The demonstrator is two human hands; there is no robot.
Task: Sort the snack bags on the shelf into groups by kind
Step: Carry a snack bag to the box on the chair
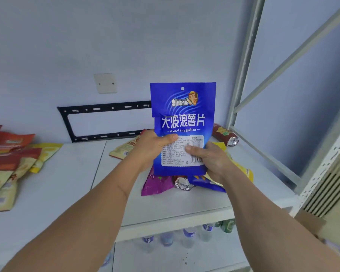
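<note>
Both hands [182,152] around upright blue bag [183,110]

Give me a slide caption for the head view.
Both hands hold a blue bag upright above the shelf.

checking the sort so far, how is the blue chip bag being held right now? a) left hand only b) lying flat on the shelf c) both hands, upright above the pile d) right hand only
c: the left hand and right hand both grip the lower part of the blue chip bag, upright above the mixed pile of bags on the shelf.
</note>
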